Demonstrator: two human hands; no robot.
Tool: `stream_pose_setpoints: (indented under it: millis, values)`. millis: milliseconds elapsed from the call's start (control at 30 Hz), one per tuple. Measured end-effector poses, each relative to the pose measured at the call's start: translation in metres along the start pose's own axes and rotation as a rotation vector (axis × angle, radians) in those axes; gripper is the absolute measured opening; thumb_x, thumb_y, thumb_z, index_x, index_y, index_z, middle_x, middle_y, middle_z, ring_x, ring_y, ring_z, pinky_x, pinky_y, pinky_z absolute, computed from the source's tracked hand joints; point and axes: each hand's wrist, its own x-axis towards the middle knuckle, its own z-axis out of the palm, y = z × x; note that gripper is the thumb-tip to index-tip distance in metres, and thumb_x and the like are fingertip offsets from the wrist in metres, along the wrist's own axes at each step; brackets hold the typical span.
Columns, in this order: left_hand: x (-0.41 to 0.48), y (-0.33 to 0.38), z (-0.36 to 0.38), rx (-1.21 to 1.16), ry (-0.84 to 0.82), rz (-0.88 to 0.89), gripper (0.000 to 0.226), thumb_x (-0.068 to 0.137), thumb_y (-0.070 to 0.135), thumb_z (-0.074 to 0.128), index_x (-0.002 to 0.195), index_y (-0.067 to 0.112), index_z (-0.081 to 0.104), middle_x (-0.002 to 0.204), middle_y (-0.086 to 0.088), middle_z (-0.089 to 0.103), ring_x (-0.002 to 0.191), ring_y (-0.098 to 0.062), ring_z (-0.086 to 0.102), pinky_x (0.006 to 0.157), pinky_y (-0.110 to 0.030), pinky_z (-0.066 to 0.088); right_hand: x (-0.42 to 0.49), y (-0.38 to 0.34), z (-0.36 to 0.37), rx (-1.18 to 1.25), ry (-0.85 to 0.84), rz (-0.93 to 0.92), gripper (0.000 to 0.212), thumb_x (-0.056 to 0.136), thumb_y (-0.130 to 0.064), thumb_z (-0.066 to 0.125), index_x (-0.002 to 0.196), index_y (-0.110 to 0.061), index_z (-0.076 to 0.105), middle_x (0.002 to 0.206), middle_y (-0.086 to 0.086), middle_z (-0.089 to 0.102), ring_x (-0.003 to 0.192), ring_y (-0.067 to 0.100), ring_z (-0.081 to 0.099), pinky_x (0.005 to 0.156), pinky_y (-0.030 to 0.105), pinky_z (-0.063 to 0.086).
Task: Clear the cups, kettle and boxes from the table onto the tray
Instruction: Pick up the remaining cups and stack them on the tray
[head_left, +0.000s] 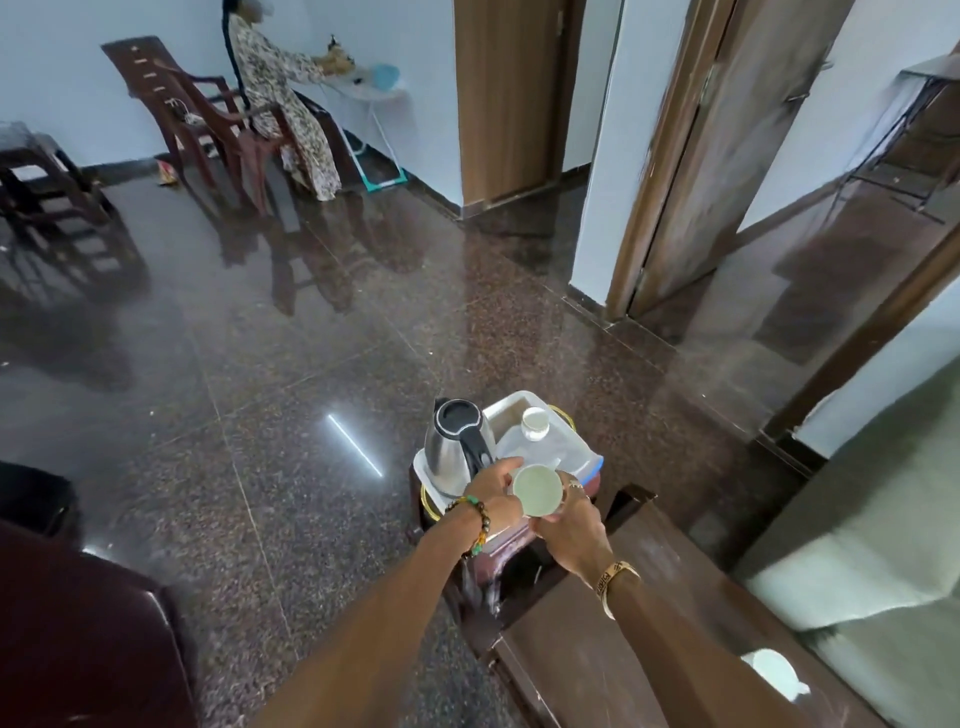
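A white cup (537, 490) is held over the near edge of the white tray (566, 452); my right hand (571, 519) grips it from below and the right. My left hand (493, 488) touches the cup's left side with curled fingers, thumb stretched toward the tray. On the tray's left stands a steel kettle (452, 447) with a black lid and handle. A small white cup (535, 422) sits at the tray's far end. Another white cup (775, 674) rests on the brown table (597, 623) at lower right.
The tray sits on a maroon stool (498, 545) beside the table's far end. Polished dark granite floor spreads all round. A dark chair (78, 623) is at lower left. A person sits on a brown plastic chair (208, 119) far back. Doorways open on the right.
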Motion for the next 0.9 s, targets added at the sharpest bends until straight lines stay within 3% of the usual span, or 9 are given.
stream_pose_setpoints:
  millis: [100, 200, 267, 400, 567, 633, 700, 833, 900]
  values:
    - [0.027, 0.017, -0.009, 0.048, -0.029, 0.001, 0.082, 0.054, 0.011, 0.059, 0.133, 0.032, 0.051, 0.106, 0.008, 0.065, 0.092, -0.007, 0.063, 0.070, -0.016, 0.051, 0.029, -0.003, -0.011, 0.053, 0.009, 0.031, 0.053, 0.081, -0.015, 0.074, 0.128, -0.017, 0.052, 0.112, -0.001, 0.063, 0.104, 0.021, 0.061, 0.081, 0.024, 0.042]
    - [0.057, 0.030, -0.017, 0.095, -0.043, 0.022, 0.074, 0.064, -0.002, 0.055, 0.128, 0.035, 0.055, 0.090, 0.010, 0.068, 0.071, 0.000, 0.060, 0.046, -0.009, 0.044, 0.059, -0.008, -0.021, 0.046, 0.008, 0.062, 0.052, 0.081, -0.014, 0.076, 0.127, -0.018, 0.053, 0.107, -0.004, 0.061, 0.094, 0.013, 0.055, 0.078, 0.018, 0.037]
    - [0.076, 0.042, -0.024, 0.092, -0.060, 0.005, 0.071, 0.070, -0.004, 0.054, 0.131, 0.033, 0.054, 0.103, 0.001, 0.070, 0.079, -0.008, 0.063, 0.051, -0.012, 0.046, 0.081, -0.013, -0.027, 0.037, 0.006, 0.075, 0.056, 0.080, -0.009, 0.073, 0.131, -0.015, 0.050, 0.109, -0.002, 0.060, 0.098, 0.017, 0.056, 0.077, 0.014, 0.035]
    - [0.123, 0.062, -0.043, 0.064, -0.107, 0.038, 0.059, 0.079, -0.005, 0.059, 0.131, 0.022, 0.057, 0.111, -0.004, 0.068, 0.099, -0.019, 0.065, 0.088, -0.037, 0.056, 0.123, -0.022, -0.034, 0.067, 0.048, 0.130, 0.063, 0.080, -0.004, 0.067, 0.138, -0.017, 0.044, 0.119, 0.005, 0.063, 0.108, 0.024, 0.060, 0.082, 0.023, 0.041]
    - [0.192, 0.072, -0.065, -0.064, -0.161, 0.002, 0.045, 0.080, -0.010, 0.062, 0.121, 0.009, 0.062, 0.106, -0.008, 0.063, 0.105, -0.028, 0.060, 0.097, -0.048, 0.050, 0.185, -0.032, -0.027, 0.155, 0.099, 0.213, 0.051, 0.081, -0.006, 0.064, 0.129, -0.015, 0.047, 0.112, 0.003, 0.062, 0.100, 0.022, 0.059, 0.079, 0.028, 0.045]
    - [0.219, 0.070, -0.074, -0.074, -0.184, -0.020, 0.051, 0.077, -0.009, 0.066, 0.123, 0.012, 0.061, 0.113, -0.011, 0.066, 0.109, -0.029, 0.060, 0.094, -0.044, 0.054, 0.206, -0.034, -0.020, 0.183, 0.120, 0.234, 0.051, 0.081, -0.005, 0.068, 0.127, -0.014, 0.049, 0.111, 0.001, 0.060, 0.098, 0.018, 0.057, 0.079, 0.026, 0.044]
    - [0.248, 0.064, -0.083, -0.013, -0.210, -0.029, 0.057, 0.076, -0.007, 0.067, 0.128, 0.015, 0.059, 0.120, -0.010, 0.065, 0.104, -0.021, 0.061, 0.081, -0.026, 0.057, 0.231, -0.035, -0.008, 0.199, 0.125, 0.247, 0.050, 0.079, -0.003, 0.071, 0.124, -0.012, 0.050, 0.110, 0.001, 0.059, 0.096, 0.016, 0.056, 0.078, 0.027, 0.048]
    - [0.310, 0.039, -0.100, 0.011, -0.268, -0.116, 0.064, 0.076, -0.014, 0.061, 0.133, 0.013, 0.055, 0.118, -0.008, 0.065, 0.099, -0.017, 0.061, 0.064, -0.009, 0.052, 0.284, -0.030, 0.028, 0.248, 0.124, 0.286, 0.045, 0.076, 0.007, 0.068, 0.107, -0.023, 0.054, 0.099, -0.002, 0.061, 0.094, 0.020, 0.060, 0.074, 0.030, 0.051]
    - [0.335, 0.025, -0.105, 0.018, -0.325, -0.128, 0.065, 0.078, -0.017, 0.060, 0.137, 0.007, 0.050, 0.125, -0.015, 0.061, 0.103, -0.022, 0.061, 0.059, -0.007, 0.051, 0.303, -0.025, 0.047, 0.258, 0.098, 0.323, 0.047, 0.075, 0.007, 0.066, 0.116, -0.015, 0.057, 0.106, 0.003, 0.062, 0.099, 0.026, 0.061, 0.081, 0.037, 0.054]
